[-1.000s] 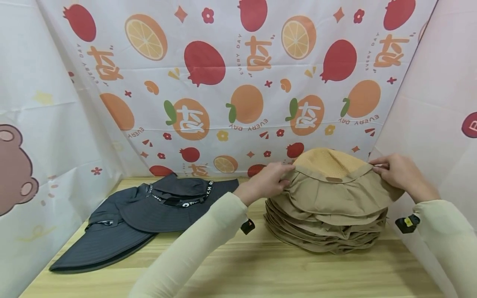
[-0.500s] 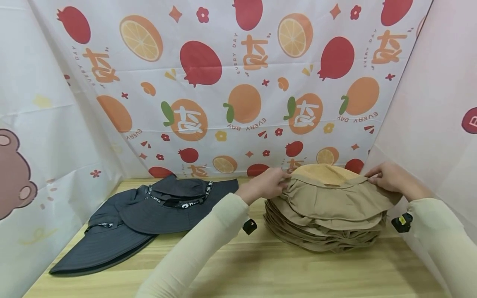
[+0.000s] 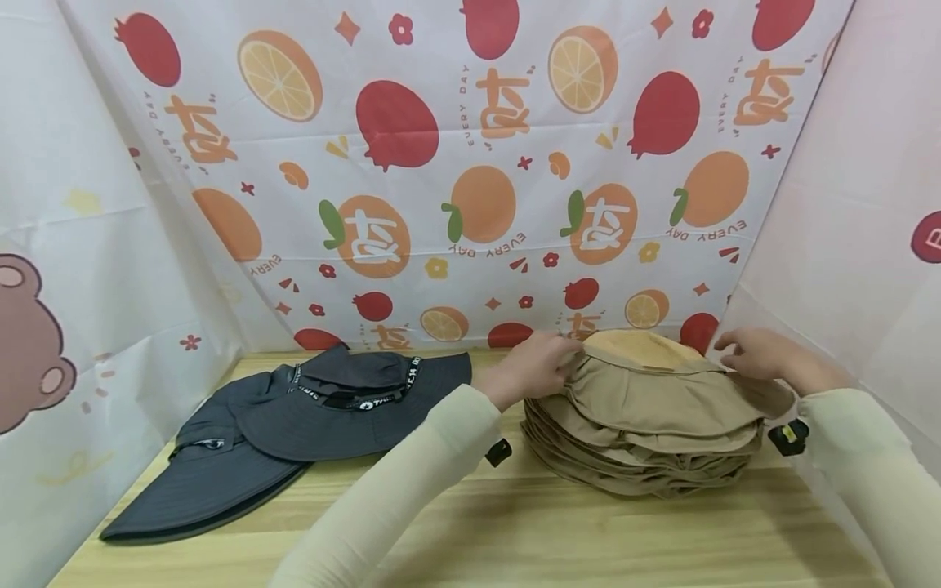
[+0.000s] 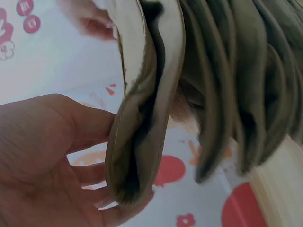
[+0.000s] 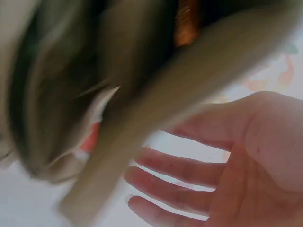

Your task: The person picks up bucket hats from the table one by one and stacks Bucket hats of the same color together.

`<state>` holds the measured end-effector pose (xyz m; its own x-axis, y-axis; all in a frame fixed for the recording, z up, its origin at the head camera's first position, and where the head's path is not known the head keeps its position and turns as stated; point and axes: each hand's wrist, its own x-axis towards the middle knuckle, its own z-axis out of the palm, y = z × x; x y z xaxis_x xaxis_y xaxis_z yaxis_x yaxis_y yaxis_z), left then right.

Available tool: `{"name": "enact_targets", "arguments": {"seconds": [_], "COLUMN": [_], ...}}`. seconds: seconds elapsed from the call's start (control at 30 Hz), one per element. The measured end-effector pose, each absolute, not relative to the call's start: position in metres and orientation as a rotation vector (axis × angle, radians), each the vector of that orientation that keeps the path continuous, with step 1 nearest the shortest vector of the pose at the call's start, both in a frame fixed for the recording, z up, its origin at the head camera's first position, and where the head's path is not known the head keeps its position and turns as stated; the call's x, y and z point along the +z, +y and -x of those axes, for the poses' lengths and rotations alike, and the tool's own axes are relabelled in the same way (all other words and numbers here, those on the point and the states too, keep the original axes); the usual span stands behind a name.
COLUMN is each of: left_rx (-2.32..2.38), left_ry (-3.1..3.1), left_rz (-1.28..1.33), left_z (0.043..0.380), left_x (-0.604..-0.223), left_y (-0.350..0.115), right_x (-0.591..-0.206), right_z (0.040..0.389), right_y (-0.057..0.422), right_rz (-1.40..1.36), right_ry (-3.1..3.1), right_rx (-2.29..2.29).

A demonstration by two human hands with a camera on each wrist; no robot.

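A stack of khaki bucket hats [image 3: 639,457] stands at the right. On top lies a khaki bucket hat [image 3: 662,400] with a yellowish mesh crown and a small brown tag. My left hand [image 3: 532,367] is at the top hat's left side. In the left wrist view, the left thumb and fingers bracket the folded brim [image 4: 142,142]. My right hand [image 3: 764,355] hovers just over the hat's right edge, fingers loosely bent with nothing between them. The right wrist view shows the right fingers [image 5: 184,170] spread beside a blurred brim [image 5: 128,137].
Dark grey bucket hats [image 3: 323,425] overlap at the left of the wooden table [image 3: 573,539], one with a lettered band. Fruit-printed cloth [image 3: 441,139] hangs behind, and pale cloth walls rise on both sides.
The top hat has sunk onto the stack, its crown lower and flatter. My right hand has let go of its edge and risen slightly; my left hand has shifted a little right.
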<state>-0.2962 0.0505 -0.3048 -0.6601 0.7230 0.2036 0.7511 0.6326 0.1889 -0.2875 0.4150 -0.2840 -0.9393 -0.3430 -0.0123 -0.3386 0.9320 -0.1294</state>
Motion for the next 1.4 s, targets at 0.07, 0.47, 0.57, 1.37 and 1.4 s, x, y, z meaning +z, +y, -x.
{"name": "enact_targets", "arguments": {"seconds": [0.07,0.47,0.57,1.37,1.4], "left_rx": [-0.377,-0.015,0.052,0.056,0.055], "left_ry": [-2.695,-2.909,-2.936,-3.063,-3.067], "left_rz": [1.275,1.3,1.281,1.242,1.24], "left_z": [0.292,0.273,0.271,0.279,0.28], "left_x": [-0.301,-0.308,-0.312,-0.329,-0.329], "left_y": [0.057,0.095,0.097,0.101,0.101], "right_x": [-0.28,-0.283,-0.287,-0.3,-0.301], "right_z": [0.285,0.263,0.263,0.279,0.28], "right_y": [0.401,0.339,0.337,0.326,0.325], "right_rz": [0.586,0.449,0.457,0.363,0.359], "right_ry": [3.048,2.727,2.746,2.683,2.681], "right_rx": [-0.218,-0.217,-0.187,-0.067,-0.065]}}
